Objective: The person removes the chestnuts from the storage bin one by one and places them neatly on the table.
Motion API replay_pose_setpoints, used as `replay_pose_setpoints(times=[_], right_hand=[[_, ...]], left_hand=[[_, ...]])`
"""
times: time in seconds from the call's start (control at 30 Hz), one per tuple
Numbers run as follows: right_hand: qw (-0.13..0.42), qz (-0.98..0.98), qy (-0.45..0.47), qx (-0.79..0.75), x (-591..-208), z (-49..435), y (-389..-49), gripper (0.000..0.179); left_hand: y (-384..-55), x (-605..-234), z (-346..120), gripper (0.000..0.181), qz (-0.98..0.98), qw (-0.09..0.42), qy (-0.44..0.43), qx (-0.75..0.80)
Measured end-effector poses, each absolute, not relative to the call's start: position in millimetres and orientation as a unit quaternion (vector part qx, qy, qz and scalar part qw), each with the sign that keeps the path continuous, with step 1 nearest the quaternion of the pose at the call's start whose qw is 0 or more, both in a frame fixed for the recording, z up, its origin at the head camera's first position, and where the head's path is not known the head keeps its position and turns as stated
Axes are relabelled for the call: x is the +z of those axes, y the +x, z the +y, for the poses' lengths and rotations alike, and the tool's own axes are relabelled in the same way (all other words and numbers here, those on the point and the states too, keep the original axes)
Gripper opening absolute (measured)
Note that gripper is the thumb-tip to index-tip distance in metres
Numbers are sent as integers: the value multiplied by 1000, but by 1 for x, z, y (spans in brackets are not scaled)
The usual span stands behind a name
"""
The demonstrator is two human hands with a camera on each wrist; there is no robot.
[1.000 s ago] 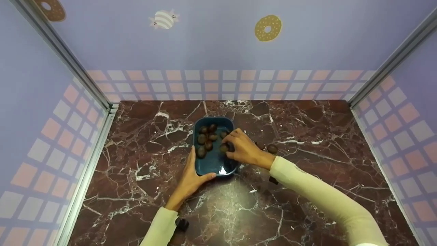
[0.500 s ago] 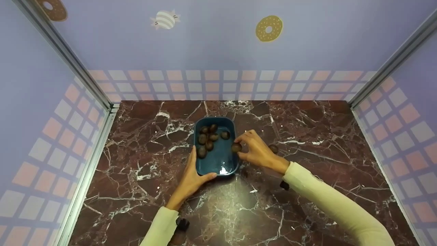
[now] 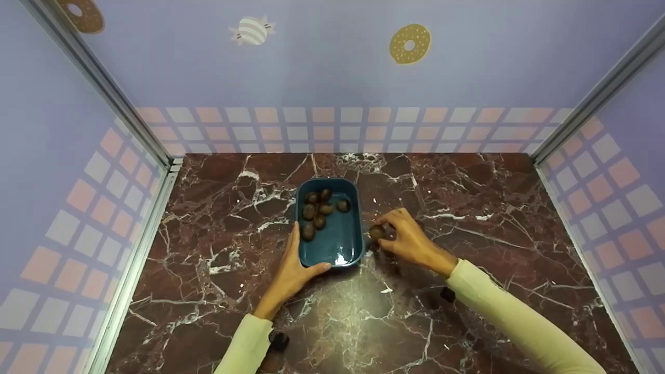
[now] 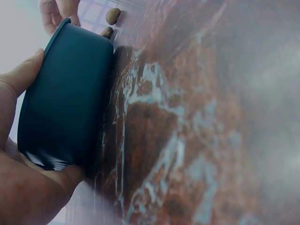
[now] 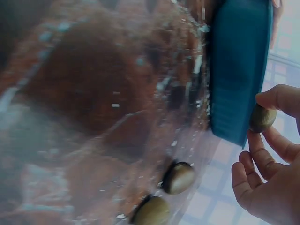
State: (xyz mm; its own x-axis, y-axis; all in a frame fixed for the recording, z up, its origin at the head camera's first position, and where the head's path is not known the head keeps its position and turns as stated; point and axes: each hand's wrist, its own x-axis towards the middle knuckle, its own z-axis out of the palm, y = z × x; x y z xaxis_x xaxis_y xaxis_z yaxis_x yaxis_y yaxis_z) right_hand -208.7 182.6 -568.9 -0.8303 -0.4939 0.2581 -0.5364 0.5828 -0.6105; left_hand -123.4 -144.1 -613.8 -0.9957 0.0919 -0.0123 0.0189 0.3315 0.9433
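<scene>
My left hand (image 3: pixel 287 270) grips the near left corner of a blue rectangular dish (image 3: pixel 332 182), the thumb along its near edge and the fingers along its left side. Inside the dish lie several brown chestnuts (image 3: pixel 320 222), most on the left, with a single chestnut (image 3: pixel 343 205) toward the far right. Just outside the dish's right wall, my right hand (image 3: pixel 408 240) pinches another chestnut (image 5: pixel 263 118) between thumb and fingertips. Two chestnuts, one farther (image 5: pixel 179 178) and one nearer (image 5: pixel 152 212), rest on the table in the right wrist view; my right hand mostly covers them in the head view.
The dish stands on a dark red marble-patterned table (image 3: pixel 234 311). Lilac walls with checkered bands enclose it at the back (image 3: pixel 332 67), left (image 3: pixel 57 130) and right (image 3: pixel 623 171).
My right hand has moved from inside the dish, over its right rim, to the table side on the right, carrying the pinched chestnut. My left hand and the dish stay in place.
</scene>
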Motion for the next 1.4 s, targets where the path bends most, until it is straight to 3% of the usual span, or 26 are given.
replay_pose_setpoints(times=[0.5,0.77,1.0,1.17,1.4], right_hand=[[15,-896,235,376,-601,213,-196,40],[61,-898,246,360,-689,251,-225,43],[77,-899,242,356,-688,256,-223,43],[92,-886,250,379,-659,244,-210,41],[38,-911,240,333,-608,226,-193,40]], left_hand=[[-123,-614,-143,138,817,32,30,575],[-122,-615,-143,137,820,31,26,571],[-123,-615,-143,135,819,29,26,573],[-123,-614,-144,136,819,32,25,573],[-122,-610,-145,135,821,50,25,568]])
